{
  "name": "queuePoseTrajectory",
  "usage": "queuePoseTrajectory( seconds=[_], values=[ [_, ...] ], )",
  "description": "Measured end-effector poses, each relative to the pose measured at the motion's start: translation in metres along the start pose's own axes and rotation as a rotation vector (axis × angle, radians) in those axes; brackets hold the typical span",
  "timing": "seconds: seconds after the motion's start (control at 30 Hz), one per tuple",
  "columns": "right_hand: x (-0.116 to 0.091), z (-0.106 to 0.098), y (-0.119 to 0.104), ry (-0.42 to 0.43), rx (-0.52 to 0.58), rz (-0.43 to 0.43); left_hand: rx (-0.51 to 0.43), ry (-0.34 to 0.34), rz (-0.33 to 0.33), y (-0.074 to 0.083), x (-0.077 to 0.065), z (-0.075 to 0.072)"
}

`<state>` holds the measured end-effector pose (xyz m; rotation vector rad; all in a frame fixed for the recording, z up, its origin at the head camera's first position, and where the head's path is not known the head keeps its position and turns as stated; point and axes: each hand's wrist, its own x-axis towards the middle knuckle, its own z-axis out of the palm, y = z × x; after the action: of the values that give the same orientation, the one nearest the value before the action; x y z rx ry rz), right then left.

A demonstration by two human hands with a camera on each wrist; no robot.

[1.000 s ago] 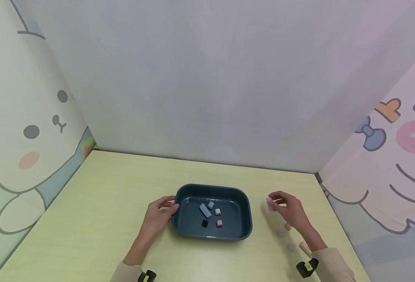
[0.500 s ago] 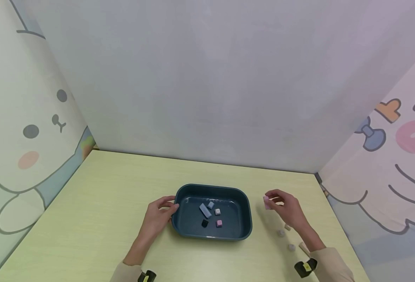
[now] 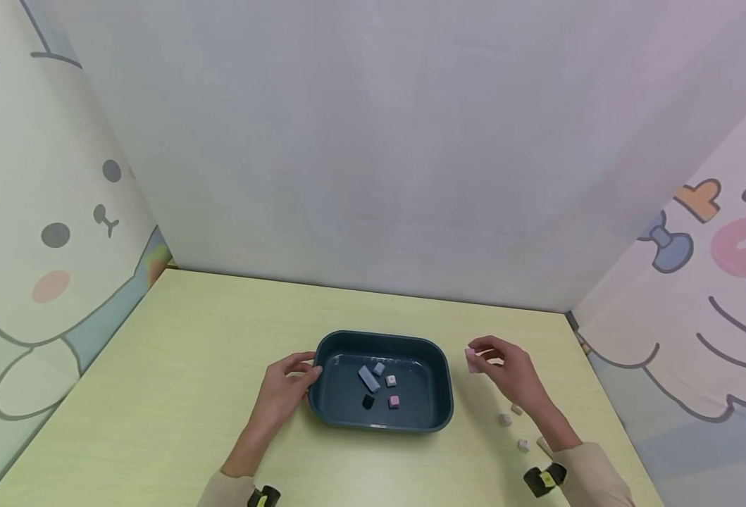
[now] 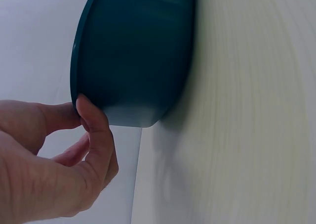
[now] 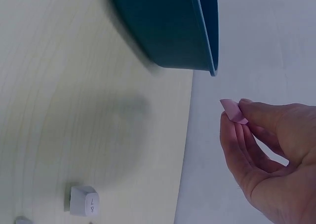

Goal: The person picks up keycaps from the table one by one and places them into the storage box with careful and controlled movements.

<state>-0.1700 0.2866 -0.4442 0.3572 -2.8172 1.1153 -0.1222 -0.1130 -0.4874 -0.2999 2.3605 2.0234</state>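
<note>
A dark teal plastic tray sits on the table, with several small keycaps inside: a long light-blue keycap, a black keycap and a pink keycap among them. My left hand pinches the tray's left rim between thumb and fingers; the left wrist view shows this grip from outside. To the right of the tray, raised above the table, my right hand holds a pink keycap between thumb and fingertips. A gap separates that keycap from the tray's wall.
Right of the tray lie several loose pieces: a white keycap, another whitish keycap and a long beige piece partly under the right forearm. A printed mark shows on one white keycap. A grey curtain-like backdrop rises behind the table.
My right hand has moved left toward the tray, and slightly away from me, carrying the pink keycap. The left hand and tray have stayed in place.
</note>
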Motion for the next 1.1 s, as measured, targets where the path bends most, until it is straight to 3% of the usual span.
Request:
queuePoseTrajectory(
  seconds=[0.73, 1.1],
  values=[
    [0.01, 0.012, -0.015, -0.039, 0.078, 0.022, 0.015, -0.001, 0.006, 0.0, -0.001, 0.0],
    [0.016, 0.022, -0.023, -0.062, 0.105, -0.012, 0.003, -0.003, 0.009, 0.0, 0.0, -0.001]
  ],
)
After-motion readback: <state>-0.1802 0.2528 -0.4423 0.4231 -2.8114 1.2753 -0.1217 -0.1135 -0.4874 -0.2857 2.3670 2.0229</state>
